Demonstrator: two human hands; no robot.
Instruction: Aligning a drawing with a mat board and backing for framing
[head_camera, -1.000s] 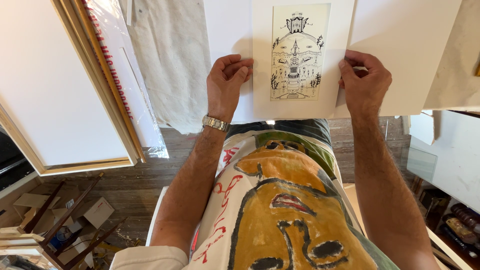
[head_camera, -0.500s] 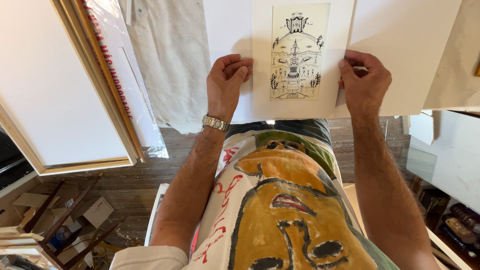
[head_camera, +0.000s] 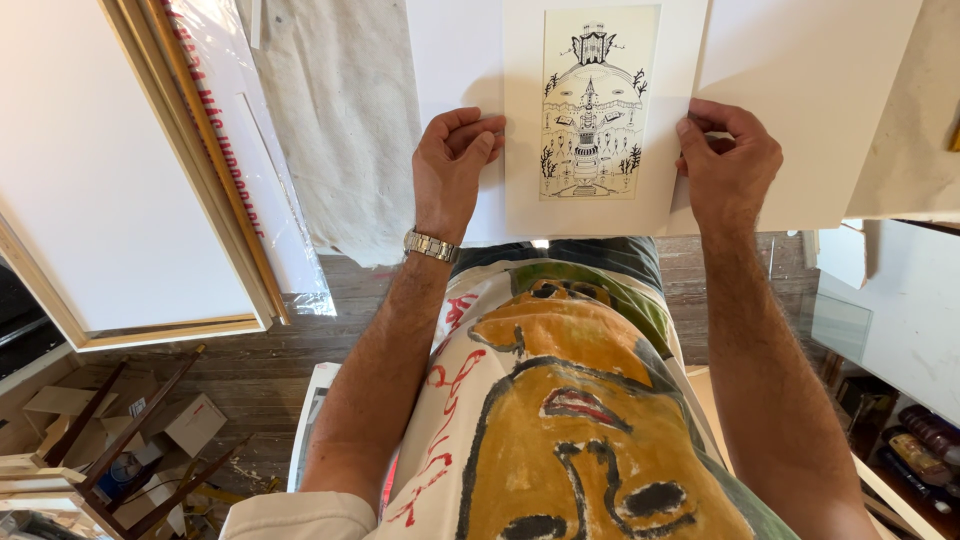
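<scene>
Left hand (head_camera: 455, 165): fingers curled, pinching the left margin of the matted ink drawing (head_camera: 598, 105).
Drawing: held flat over the white sheets (head_camera: 800, 110), between both hands.
Right hand (head_camera: 728, 160): fingers closed on the right margin.
Step, judged: holding the print level and square.
Next move needs: even grip on both edges, no creasing.

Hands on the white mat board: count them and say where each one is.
2. The left hand grips the left edge of the white mat board beside the ink drawing; the right hand grips its right edge. No others show.
</scene>
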